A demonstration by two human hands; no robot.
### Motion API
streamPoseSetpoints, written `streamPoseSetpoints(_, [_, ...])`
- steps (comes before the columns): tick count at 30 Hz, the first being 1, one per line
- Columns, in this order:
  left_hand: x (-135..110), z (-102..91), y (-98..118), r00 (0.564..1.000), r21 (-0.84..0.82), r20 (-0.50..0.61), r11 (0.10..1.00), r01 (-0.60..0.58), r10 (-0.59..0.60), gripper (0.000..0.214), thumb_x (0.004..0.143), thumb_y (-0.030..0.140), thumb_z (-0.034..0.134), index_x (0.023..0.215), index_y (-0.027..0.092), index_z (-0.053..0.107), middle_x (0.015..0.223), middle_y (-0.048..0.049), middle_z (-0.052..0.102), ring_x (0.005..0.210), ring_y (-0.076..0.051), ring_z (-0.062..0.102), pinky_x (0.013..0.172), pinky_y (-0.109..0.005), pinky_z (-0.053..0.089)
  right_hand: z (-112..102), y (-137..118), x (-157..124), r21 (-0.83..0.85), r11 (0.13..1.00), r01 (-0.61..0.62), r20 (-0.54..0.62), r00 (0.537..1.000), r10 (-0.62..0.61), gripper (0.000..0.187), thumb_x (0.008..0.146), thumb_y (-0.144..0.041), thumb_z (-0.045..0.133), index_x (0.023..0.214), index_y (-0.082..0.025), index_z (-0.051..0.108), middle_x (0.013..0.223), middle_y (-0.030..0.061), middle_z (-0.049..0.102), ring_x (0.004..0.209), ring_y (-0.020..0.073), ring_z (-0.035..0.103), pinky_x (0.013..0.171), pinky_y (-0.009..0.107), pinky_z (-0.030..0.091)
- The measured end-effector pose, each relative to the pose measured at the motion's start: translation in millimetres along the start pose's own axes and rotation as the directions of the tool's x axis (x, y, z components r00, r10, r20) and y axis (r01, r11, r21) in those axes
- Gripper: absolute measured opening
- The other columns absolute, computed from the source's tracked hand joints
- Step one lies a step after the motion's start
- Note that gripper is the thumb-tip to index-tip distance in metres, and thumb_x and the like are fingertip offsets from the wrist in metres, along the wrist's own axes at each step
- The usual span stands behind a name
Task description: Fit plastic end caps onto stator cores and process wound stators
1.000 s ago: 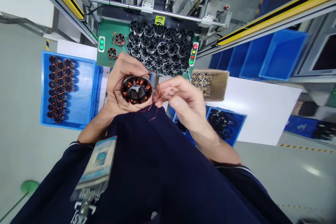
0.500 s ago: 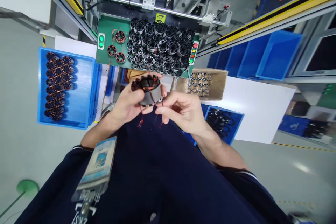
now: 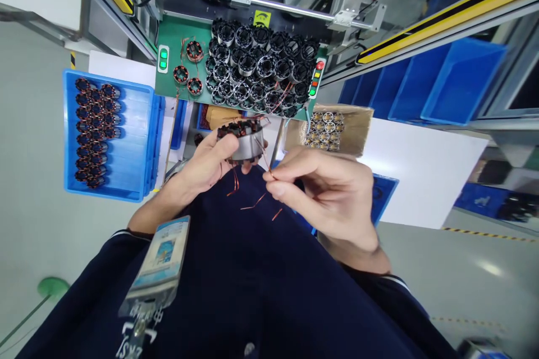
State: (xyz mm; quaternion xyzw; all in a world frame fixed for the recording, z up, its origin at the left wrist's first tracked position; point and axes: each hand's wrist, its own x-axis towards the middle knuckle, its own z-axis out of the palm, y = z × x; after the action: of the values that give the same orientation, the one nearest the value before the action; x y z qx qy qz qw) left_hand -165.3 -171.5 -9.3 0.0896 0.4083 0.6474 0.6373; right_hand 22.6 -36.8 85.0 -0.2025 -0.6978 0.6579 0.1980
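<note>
My left hand [image 3: 210, 160] is closed round a motor stator [image 3: 246, 147], a grey metal ring with black slots and copper windings, held up in front of my chest. Loose copper wire ends hang below it. Between the thumb and forefinger of my right hand [image 3: 324, 193] is pinched a copper wire [image 3: 266, 158], drawn out taut from the stator's right side. Two wire tips poke out below those fingers. Part of the stator's left side is hidden behind my left thumb.
Several bare stators [image 3: 265, 67] crowd the green machine table [image 3: 168, 87], with three wound ones [image 3: 194, 50] at its left. A blue tray [image 3: 126, 168] of wound stators stands left. At right are a cardboard box [image 3: 364, 129] of metal rings and a blue bin [image 3: 385, 193].
My right hand has moved right and down, away from the stator, pulling the wire out straight. The stator has shifted slightly right in my left hand.
</note>
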Motion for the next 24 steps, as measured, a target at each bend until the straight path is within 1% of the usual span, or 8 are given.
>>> streamPoseSetpoints(4, [1.3, 6.6, 2.9, 0.998, -0.021, -0.049, 0.999, -0.042, 0.041, 0.079, 0.089, 0.085, 0.112, 0.132, 0.024, 0.086, 0.115, -0.009, 0.093, 0.094, -0.026, 0.089, 0.083, -0.037, 0.072, 10.5, 23.3, -4.1, -0.137, 0.987, 0.078, 0.014, 0.997, -0.076, 0.015, 0.114, -0.015, 0.093, 0.115, -0.029, 0.093, 0.086, -0.004, 0.085, 0.063, 0.0129, 0.071, 0.062, 0.028, 0.058])
streamPoseSetpoints(8, [8.0, 15.0, 8.1, 0.948, 0.167, -0.032, 0.937, -0.306, 0.316, 0.071, 0.077, 0.063, 0.127, 0.121, 0.027, 0.085, 0.11, -0.0029, 0.089, 0.092, -0.021, 0.083, 0.094, -0.04, 0.073, 9.7, 71.2, -5.5, -0.248, 0.937, 0.244, 0.12, 0.968, -0.22, 0.016, 0.116, -0.017, 0.087, 0.103, -0.026, 0.088, 0.087, -0.0017, 0.086, 0.066, 0.0126, 0.071, 0.066, 0.026, 0.057])
streamPoseSetpoints(10, [11.1, 15.1, 13.3, 0.903, 0.302, 0.051, 0.855, -0.421, 0.427, 0.072, 0.071, 0.06, 0.131, 0.114, 0.026, 0.084, 0.107, -0.0029, 0.087, 0.102, -0.025, 0.085, 0.105, -0.044, 0.073, -5.4, 89.9, -4.1, -0.298, 0.938, 0.174, 0.149, 0.98, -0.135, 0.019, 0.116, -0.024, 0.088, 0.097, -0.026, 0.089, 0.087, 0.0004, 0.087, 0.07, 0.0151, 0.074, 0.068, 0.026, 0.058])
streamPoseSetpoints(12, [11.7, 13.3, 20.0, 0.888, 0.41, 0.141, 0.79, -0.455, 0.439, 0.073, 0.069, 0.06, 0.132, 0.113, 0.025, 0.084, 0.109, -0.0048, 0.087, 0.113, -0.03, 0.087, 0.112, -0.048, 0.073, -26.8, 95.4, -0.5, -0.272, 0.962, 0.011, 0.116, 0.993, 0.022, 0.015, 0.113, -0.035, 0.096, 0.101, -0.026, 0.093, 0.093, 0.0033, 0.091, 0.078, 0.0181, 0.08, 0.071, 0.027, 0.063])
streamPoseSetpoints(15, [6.6, 10.9, 28.7, 0.89, 0.466, 0.221, 0.759, -0.455, 0.399, 0.081, 0.069, 0.05, 0.133, 0.129, 0.027, 0.084, 0.118, -0.0056, 0.087, 0.114, -0.032, 0.09, 0.112, -0.051, 0.074, -53.4, 76.8, 11.0, 0.045, 0.974, -0.223, 0.057, 0.974, 0.221, 0.031, 0.109, -0.055, 0.105, 0.11, -0.026, 0.095, 0.099, 0.0058, 0.094, 0.081, 0.0207, 0.085, 0.072, 0.03, 0.07])
streamPoseSetpoints(18, [-0.9, 12.6, 34.4, 0.891, 0.441, 0.308, 0.78, -0.443, 0.332, 0.092, 0.08, 0.034, 0.126, 0.158, 0.035, 0.076, 0.122, -0.003, 0.089, 0.106, -0.03, 0.092, 0.103, -0.048, 0.076, -60.9, 42.2, 29.1, 0.3, 0.891, -0.341, 0.184, 0.937, 0.296, 0.043, 0.111, -0.068, 0.103, 0.107, -0.027, 0.094, 0.095, 0.0056, 0.093, 0.076, 0.0206, 0.084, 0.067, 0.032, 0.072])
streamPoseSetpoints(21, [-4.2, 17.3, 42.0, 0.917, 0.478, 0.33, 0.798, -0.367, 0.224, 0.098, 0.081, 0.029, 0.12, 0.167, 0.039, 0.074, 0.127, -0.0014, 0.089, 0.101, -0.03, 0.094, 0.092, -0.044, 0.077, -57.3, 15.2, 45.8, 0.293, 0.879, -0.376, 0.339, 0.901, 0.272, 0.039, 0.102, -0.059, 0.114, 0.109, -0.026, 0.095, 0.097, 0.0045, 0.094, 0.077, 0.0187, 0.084, 0.069, 0.031, 0.072])
streamPoseSetpoints(24, [-3.6, 20.6, 51.5, 0.943, 0.494, 0.32, 0.832, -0.253, 0.097, 0.108, 0.075, 0.024, 0.12, 0.172, 0.036, 0.075, 0.128, -0.0029, 0.09, 0.106, -0.035, 0.097, 0.087, -0.042, 0.077, -54.6, 2.2, 52.9, 0.224, 0.914, -0.339, 0.381, 0.894, 0.238, 0.03, 0.101, -0.043, 0.117, 0.104, -0.025, 0.094, 0.089, 0.0003, 0.091, 0.069, 0.0144, 0.079, 0.066, 0.028, 0.068])
